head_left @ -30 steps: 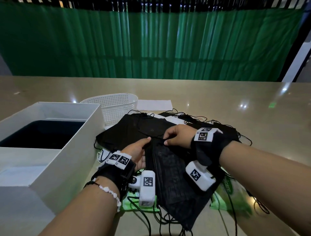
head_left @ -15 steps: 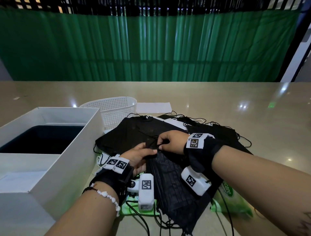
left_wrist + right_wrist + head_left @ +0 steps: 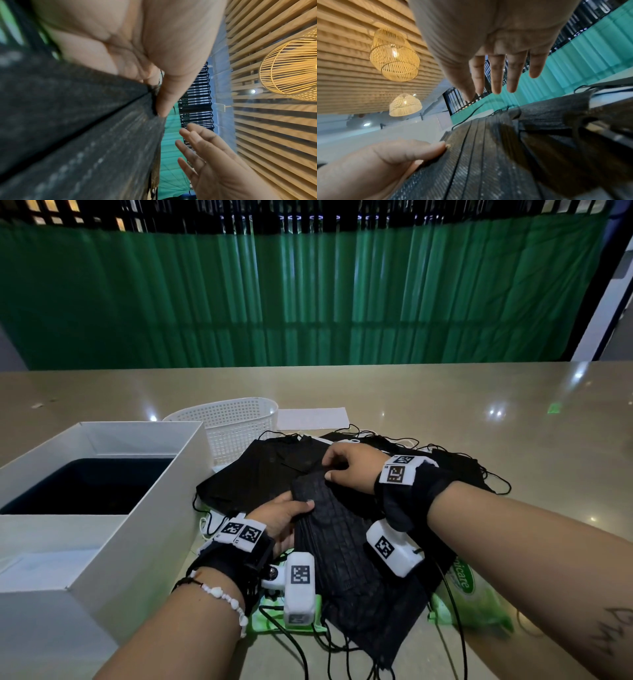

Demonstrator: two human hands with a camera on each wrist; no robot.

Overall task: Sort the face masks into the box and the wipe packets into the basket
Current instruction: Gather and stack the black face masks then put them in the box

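A stack of black pleated face masks lies tilted on a pile of more black masks. My left hand pinches the stack's left edge, thumb on top and fingers underneath. My right hand is over the stack's far end; in the right wrist view its fingers are straight and spread above the masks, holding nothing. Green wipe packets lie under the pile at the near right and by my left wrist. The white box stands at the left, with the white mesh basket behind it.
A white sheet of paper lies beyond the basket. Black ear loops trail off the pile toward the near edge and the right. The beige tabletop stretches wide to the right and back, and a green curtain hangs behind it.
My right hand has slid a little left along the far end of the mask stack. My left hand keeps its grip on the left edge.
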